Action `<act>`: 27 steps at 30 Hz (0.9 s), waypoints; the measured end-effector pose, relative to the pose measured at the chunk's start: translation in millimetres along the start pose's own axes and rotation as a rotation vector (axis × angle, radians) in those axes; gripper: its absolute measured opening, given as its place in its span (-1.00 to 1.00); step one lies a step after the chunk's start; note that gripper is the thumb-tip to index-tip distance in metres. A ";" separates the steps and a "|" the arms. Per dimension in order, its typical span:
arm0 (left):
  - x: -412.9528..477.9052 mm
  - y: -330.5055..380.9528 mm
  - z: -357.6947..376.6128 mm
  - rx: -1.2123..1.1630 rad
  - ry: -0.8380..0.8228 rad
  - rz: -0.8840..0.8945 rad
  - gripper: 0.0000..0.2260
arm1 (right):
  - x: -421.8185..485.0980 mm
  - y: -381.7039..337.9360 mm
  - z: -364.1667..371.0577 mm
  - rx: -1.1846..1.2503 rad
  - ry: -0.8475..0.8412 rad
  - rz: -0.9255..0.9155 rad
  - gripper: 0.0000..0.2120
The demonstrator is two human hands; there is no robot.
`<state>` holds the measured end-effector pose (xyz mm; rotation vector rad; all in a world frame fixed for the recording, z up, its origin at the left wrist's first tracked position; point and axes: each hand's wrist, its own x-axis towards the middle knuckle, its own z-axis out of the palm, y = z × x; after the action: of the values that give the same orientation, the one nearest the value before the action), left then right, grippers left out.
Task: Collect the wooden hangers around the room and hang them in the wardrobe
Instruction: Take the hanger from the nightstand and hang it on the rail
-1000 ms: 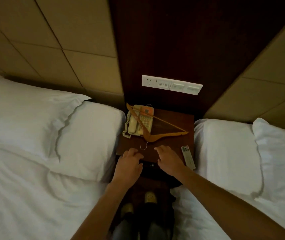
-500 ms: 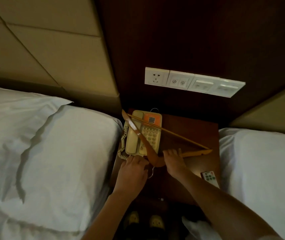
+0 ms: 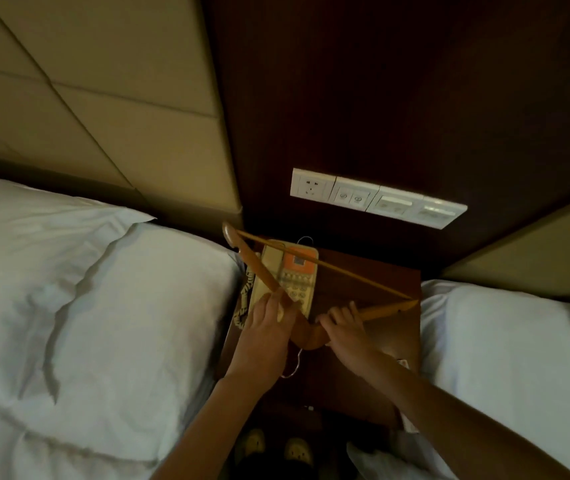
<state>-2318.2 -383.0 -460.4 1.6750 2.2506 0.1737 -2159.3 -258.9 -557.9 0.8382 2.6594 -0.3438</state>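
A wooden hanger with a metal hook is lifted over the dark nightstand between two beds. Its left arm reaches up past the telephone, and its thin bar crosses above the phone. My left hand grips the hanger's left arm near the centre. My right hand grips the right arm just beside the centre. The metal hook hangs down between my wrists. No wardrobe is in view.
A white pillow lies on the bed at left, another pillow on the bed at right. A white socket and switch panel sits on the dark wall panel. My forearm partly hides a remote on the nightstand.
Both hands moved from the nightstand's front edge onto the hanger and closed on it. The hanger has risen off the phone, its left end now higher. The camera moved closer.
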 end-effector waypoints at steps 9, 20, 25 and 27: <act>-82.3 19.8 -192.2 0.130 -0.182 -0.026 -0.49 | -112.1 -82.3 -227.8 0.130 0.245 -0.308 -0.82; -321.8 1.7 -220.2 -0.416 0.188 -0.414 -0.65 | -198.6 -234.0 -270.1 0.476 -0.025 -0.606 -0.71; -456.5 17.3 -193.0 -0.534 0.366 -0.731 -0.85 | -257.2 -333.0 -240.6 0.447 -0.194 -0.823 -0.71; -511.4 24.2 -182.1 -0.530 0.393 -0.829 -0.88 | -285.3 -371.8 -223.7 0.430 -0.255 -0.872 -0.71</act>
<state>-2226.3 -843.1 -186.2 0.4043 2.6450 0.8469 -2211.3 -628.6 -197.0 -0.3248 2.5773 -1.1595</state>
